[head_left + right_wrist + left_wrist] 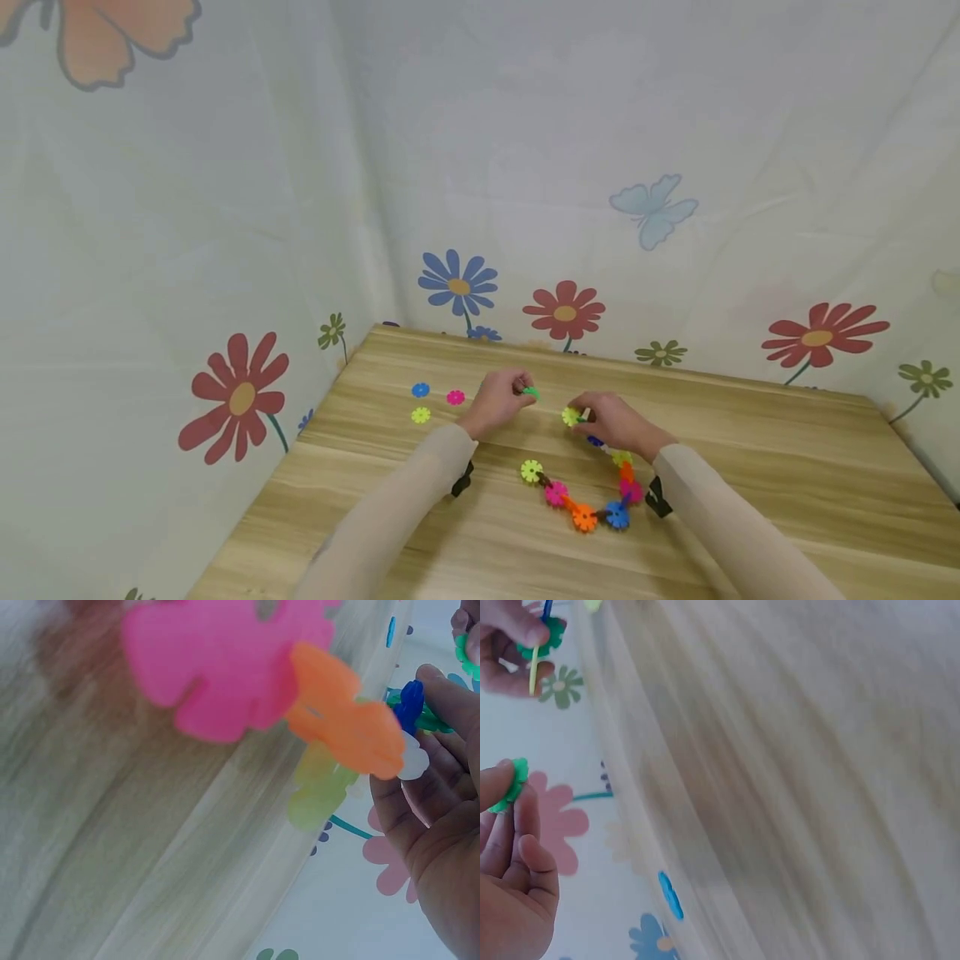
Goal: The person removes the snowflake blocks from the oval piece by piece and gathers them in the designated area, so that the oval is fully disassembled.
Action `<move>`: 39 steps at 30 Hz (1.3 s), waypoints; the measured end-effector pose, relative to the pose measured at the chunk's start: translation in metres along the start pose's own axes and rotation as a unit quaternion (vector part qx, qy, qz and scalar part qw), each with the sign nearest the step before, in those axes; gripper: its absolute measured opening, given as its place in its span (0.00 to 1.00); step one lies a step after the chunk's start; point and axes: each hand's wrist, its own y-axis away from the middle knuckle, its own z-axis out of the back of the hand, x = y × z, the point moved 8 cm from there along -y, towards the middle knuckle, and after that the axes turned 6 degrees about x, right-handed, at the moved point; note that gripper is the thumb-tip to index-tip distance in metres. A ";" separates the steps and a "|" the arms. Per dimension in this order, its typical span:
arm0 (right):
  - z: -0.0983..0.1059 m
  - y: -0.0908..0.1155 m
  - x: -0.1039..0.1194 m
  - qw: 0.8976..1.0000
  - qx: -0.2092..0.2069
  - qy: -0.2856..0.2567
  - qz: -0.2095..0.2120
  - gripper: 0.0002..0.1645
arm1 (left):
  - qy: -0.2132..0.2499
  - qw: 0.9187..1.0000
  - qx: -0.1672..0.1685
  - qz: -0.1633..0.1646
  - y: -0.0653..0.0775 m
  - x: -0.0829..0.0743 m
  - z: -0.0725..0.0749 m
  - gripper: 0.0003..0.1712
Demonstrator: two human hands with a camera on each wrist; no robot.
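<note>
My left hand (pixel 497 402) pinches a light green notched plastic disc (pixel 532 392) between thumb and fingers, above the table. To its right, my right hand (pixel 613 421) grips the upper end of a chain of slotted discs. At that end are a yellow disc (pixel 570 416) and a darker green disc (pixel 549 639), partly covered by the fingers. A dark blue disc (pixel 410 705) and a white one (pixel 414 759) come after it. The chain curves down through orange and pink to a blue disc (pixel 618 516), then up to a yellow disc (pixel 532 472). The two hands' pieces are apart.
Left of my left hand, a loose blue disc (pixel 421 389), a pink disc (pixel 455 397) and a yellow disc (pixel 421 415) lie on the wooden table (pixel 750 467). A flower-printed curtain (pixel 525 167) hangs along the table's back and left side.
</note>
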 end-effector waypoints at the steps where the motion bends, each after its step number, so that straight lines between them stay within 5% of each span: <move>1: 0.000 0.000 0.000 1.000 0.002 0.001 -0.001 0.19 | 0.002 1.000 -0.003 0.007 0.000 0.003 0.003 0.06; 12: -0.001 -0.001 0.000 1.000 0.004 -0.003 -0.007 0.19 | -0.013 0.999 -0.010 0.038 0.006 0.024 0.024 0.09; 25: -0.004 -0.002 -0.004 1.000 0.010 -0.001 -0.008 0.19 | -0.059 0.993 0.084 0.062 0.013 0.031 0.001 0.10; 39: -0.006 -0.003 -0.004 1.000 0.012 0.000 -0.010 0.18 | -0.109 0.989 0.070 0.067 0.010 0.029 -0.009 0.05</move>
